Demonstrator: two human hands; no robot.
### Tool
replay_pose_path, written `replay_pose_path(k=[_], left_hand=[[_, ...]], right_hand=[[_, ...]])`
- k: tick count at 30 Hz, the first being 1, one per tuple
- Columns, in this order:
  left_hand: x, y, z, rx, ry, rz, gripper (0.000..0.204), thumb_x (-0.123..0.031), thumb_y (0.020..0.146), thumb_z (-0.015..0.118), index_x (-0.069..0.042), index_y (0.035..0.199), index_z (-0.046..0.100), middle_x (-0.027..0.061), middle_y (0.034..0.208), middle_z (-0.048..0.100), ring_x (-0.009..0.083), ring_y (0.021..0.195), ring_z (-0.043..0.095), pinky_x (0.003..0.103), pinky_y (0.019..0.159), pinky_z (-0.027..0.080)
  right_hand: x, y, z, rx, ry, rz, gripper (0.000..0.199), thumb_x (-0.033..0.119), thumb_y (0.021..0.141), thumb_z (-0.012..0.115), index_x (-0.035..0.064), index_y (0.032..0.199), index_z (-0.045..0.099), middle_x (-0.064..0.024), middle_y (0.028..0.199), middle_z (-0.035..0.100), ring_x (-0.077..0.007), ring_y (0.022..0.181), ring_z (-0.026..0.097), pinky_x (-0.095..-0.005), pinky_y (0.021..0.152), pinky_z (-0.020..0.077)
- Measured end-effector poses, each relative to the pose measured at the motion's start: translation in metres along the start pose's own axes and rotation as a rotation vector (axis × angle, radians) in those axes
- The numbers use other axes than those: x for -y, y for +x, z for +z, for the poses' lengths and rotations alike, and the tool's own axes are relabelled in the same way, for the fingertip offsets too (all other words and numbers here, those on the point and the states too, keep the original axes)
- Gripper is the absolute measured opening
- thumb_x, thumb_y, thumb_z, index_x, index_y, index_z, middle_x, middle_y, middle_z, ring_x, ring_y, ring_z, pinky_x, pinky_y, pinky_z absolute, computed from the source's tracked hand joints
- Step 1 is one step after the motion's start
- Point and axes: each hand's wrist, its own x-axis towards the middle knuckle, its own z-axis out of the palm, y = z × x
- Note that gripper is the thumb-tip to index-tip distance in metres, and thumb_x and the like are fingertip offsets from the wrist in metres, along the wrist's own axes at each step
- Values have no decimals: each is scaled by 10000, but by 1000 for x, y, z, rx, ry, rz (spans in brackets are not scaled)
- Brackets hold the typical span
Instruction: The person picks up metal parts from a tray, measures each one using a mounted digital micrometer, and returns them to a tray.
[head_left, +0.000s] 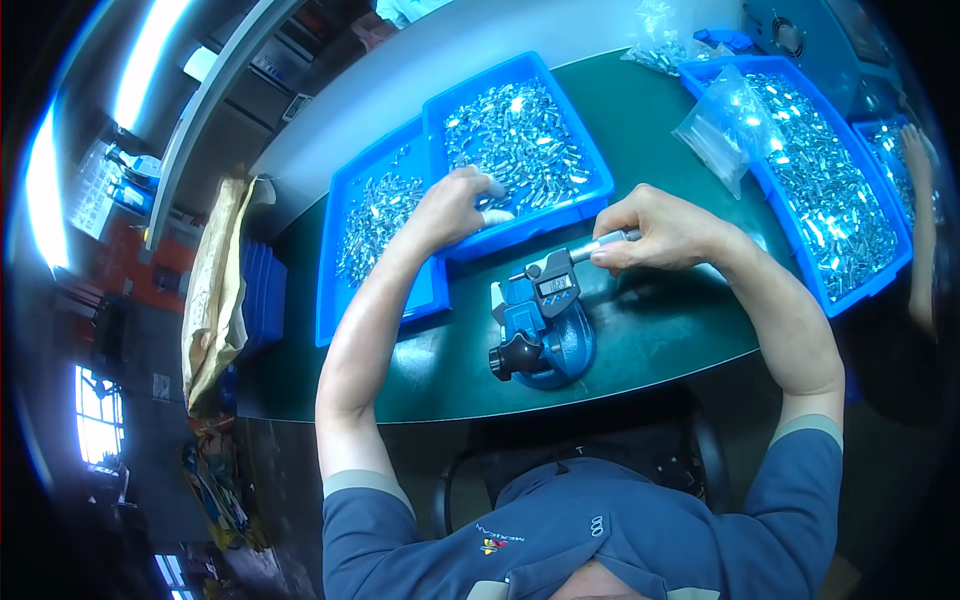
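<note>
A digital micrometer (pixel 556 285) with a small screen is held in a blue stand (pixel 573 350) with a black knob. My right hand (pixel 665 230) pinches the micrometer's round thimble at its right end. Over the near left corner of a blue tray (pixel 590 205) is my left hand (pixel 455 208), white coverings on its fingertips. Its thumb and finger are apart, and I see nothing between them. Small shiny metal cylinders (pixel 520 135) fill that tray. Its left side overlaps a second blue tray (pixel 335 255), which holds more of these pieces.
At the right, a long blue bin (pixel 905 255) holds many metal pieces, with a clear plastic bag (pixel 735 120) over its edge. Another person's arm (pixel 922 220) is beyond it. Brown paper (pixel 215 290) and stacked blue bins (pixel 265 295) stand left of the green table (pixel 660 330).
</note>
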Motion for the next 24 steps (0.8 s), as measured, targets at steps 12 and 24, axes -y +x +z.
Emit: replay_pose_path(k=[12, 24], left_hand=[[23, 17, 1, -32, 153, 115, 376, -338, 768, 808, -67, 1015, 721, 168, 974, 686, 336, 988, 650, 432, 858, 526], [17, 26, 10, 41, 114, 201, 301, -257, 825, 764, -97, 1070, 694, 126, 916, 666, 312, 876, 660, 421, 766, 524]], right_hand=[[1, 2, 1, 10, -15, 5, 359, 367, 892, 681, 14, 843, 725, -60, 723, 696, -137, 698, 624, -298, 661, 476], [-1, 1, 2, -8, 8, 7, 369, 373, 897, 681, 9, 844, 722, -64, 709, 687, -145, 679, 619, -302, 646, 477]])
